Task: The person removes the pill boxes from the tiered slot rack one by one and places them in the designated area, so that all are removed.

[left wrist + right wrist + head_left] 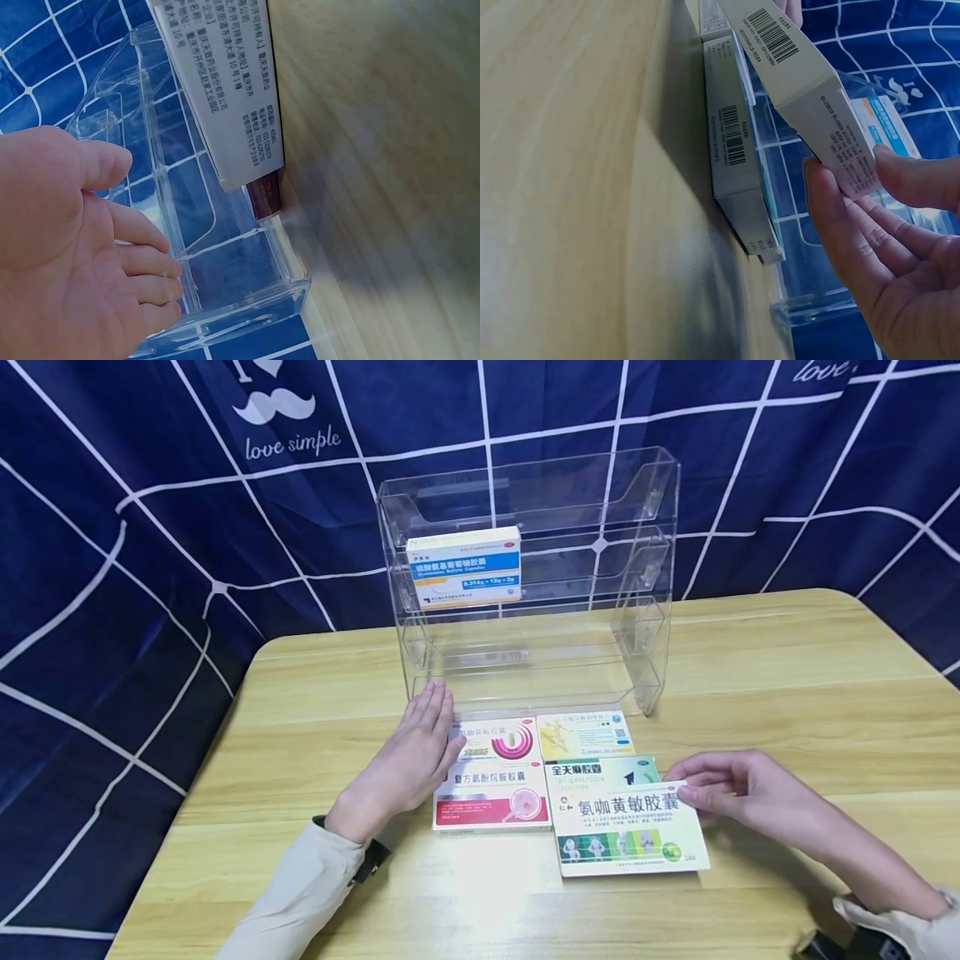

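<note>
My right hand (742, 789) pinches the right end of a white and green medicine box (630, 827) between thumb and fingers. In the right wrist view, this box (810, 90) is tilted and held above the table. It overlaps a green medicine box (600, 770) in the head view. With fingers extended, my left hand (408, 760) is at the left side of two medicine boxes, a pink and white one (491, 797) and one with a pink ring design (498, 731). The left wrist view shows its palm (67, 247) holding nothing. Behind the green box lies a yellow and white box (585, 733).
A clear plastic tiered rack (645, 602) stands at the back of the wooden table (315, 693). One blue and white medicine box (465, 568) sits at its left in an upper tier. Dark blue checked cloth (180, 552) hangs behind the table and at its left.
</note>
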Available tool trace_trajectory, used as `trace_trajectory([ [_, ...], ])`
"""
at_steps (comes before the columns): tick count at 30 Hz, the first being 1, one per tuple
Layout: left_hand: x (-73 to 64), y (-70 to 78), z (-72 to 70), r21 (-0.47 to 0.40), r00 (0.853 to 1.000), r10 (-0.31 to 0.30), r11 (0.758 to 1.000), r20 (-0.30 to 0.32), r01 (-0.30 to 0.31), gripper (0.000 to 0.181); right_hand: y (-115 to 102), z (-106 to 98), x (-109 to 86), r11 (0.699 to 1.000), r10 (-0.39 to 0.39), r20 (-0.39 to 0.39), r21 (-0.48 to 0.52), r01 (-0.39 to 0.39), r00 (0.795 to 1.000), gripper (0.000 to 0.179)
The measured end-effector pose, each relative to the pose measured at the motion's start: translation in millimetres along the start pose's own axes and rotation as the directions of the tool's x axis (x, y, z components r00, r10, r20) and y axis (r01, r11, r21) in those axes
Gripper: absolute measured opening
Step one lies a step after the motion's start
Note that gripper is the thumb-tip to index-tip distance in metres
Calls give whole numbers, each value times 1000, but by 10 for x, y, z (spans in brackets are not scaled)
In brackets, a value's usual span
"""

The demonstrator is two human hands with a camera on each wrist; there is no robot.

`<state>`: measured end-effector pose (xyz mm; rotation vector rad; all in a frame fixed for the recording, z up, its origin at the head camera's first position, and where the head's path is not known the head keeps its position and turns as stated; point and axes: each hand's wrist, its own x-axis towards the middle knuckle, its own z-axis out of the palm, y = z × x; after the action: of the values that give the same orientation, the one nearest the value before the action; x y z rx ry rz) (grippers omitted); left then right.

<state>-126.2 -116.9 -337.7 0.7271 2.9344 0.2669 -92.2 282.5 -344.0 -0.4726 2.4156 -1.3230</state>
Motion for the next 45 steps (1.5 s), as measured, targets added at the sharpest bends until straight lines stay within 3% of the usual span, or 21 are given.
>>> trace_trajectory([
  [19, 6, -3, 21, 6, 1000, 4, 1000, -15, -4, 63, 135, 84, -90, 990, -28, 122, 139, 11, 992, 25],
  [32, 1, -6, 24, 14, 1000, 12, 1000, -28, -12, 63, 182, 128, -135, 986, 42, 154, 150, -66, 987, 25],
  [40, -3, -3, 20, 12, 999, 12, 1000, -31, -12, 63, 206, 143, -153, 984, 15, 173, 172, -46, 985, 25],
  [45, 1, -1, 15, 14, 999, 14, 1000, -33, -13, 62, 215, 153, -163, 979, 49, 187, 184, -84, 981, 25],
])
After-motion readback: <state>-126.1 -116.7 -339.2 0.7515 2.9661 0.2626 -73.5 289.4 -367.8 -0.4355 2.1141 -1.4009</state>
